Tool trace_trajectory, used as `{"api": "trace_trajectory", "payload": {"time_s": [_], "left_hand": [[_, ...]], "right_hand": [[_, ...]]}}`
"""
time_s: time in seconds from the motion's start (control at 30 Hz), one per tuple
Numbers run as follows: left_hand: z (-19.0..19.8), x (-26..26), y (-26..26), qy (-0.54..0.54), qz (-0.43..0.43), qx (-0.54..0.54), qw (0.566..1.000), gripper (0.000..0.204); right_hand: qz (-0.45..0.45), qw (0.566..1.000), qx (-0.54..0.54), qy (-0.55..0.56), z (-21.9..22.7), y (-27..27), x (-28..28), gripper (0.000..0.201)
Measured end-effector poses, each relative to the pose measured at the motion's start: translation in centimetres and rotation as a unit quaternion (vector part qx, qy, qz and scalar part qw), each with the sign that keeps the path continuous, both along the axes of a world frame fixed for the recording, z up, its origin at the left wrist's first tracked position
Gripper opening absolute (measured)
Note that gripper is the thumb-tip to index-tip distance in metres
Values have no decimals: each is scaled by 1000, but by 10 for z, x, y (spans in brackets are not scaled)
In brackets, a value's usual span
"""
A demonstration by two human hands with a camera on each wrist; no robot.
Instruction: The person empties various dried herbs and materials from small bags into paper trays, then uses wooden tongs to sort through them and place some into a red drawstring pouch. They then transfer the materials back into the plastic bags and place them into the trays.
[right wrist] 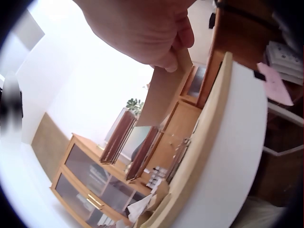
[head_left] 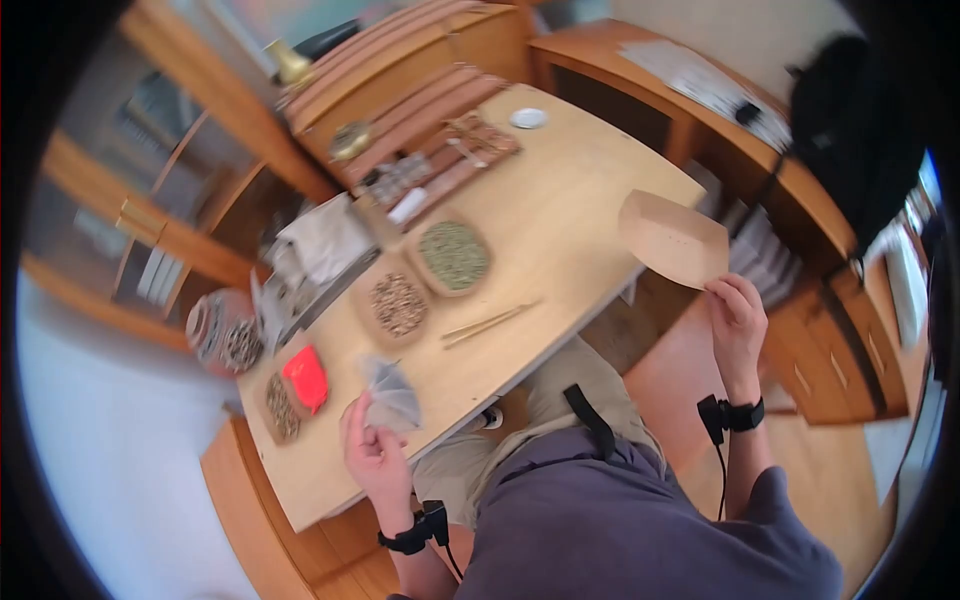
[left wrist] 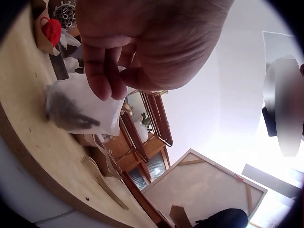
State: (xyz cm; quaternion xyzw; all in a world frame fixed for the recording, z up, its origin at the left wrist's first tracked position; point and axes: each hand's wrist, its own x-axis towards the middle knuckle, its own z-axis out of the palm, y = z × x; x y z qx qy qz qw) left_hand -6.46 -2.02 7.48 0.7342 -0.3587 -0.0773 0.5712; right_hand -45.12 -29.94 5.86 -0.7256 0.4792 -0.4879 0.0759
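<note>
My left hand (head_left: 380,465) pinches the top of a small translucent bag (head_left: 392,396) above the table's near edge. In the left wrist view dark contents show at the bottom of the bag (left wrist: 76,107). My right hand (head_left: 738,318) pinches the edge of a brown cardboard tray (head_left: 675,238), held off the table's right corner; the right wrist view shows the tray (right wrist: 164,92) hanging from the fingers. Between the hands, on the table, are a tray of green dried bits (head_left: 453,257), a tray of brown mixed pieces (head_left: 398,304) and wooden tongs (head_left: 490,324).
At the table's left lie a small filled tray (head_left: 281,408), a red bag (head_left: 306,379) and a glass jar (head_left: 222,332). A wooden rack (head_left: 430,185) with small jars stands at the back, with a white round lid (head_left: 528,118) to its right.
</note>
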Motion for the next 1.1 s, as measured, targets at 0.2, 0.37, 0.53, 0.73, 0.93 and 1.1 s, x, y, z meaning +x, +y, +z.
{"api": "trace_trajectory", "payload": {"time_s": [0.2, 0.37, 0.53, 0.73, 0.93, 1.1], "left_hand": [[6, -2, -3, -19, 15, 7, 1000, 59], [14, -5, -5, -22, 19, 14, 999, 59], [5, 0, -5, -31, 20, 26, 999, 60], [11, -7, -14, -35, 26, 45, 998, 54], [11, 6, -20, -27, 10, 48, 998, 57], [12, 5, -23, -8, 6, 48, 999, 55]], "right_hand": [[-70, 994, 28, 79, -56, 28, -66, 6], [-52, 987, 104, 112, -94, 41, -77, 6], [41, 973, 194, 115, -122, 31, -65, 8], [14, 819, 531, -220, -192, 14, -67, 4], [-80, 727, 602, -321, -186, 17, -76, 5], [-72, 849, 413, -321, -125, 13, -69, 19]]}}
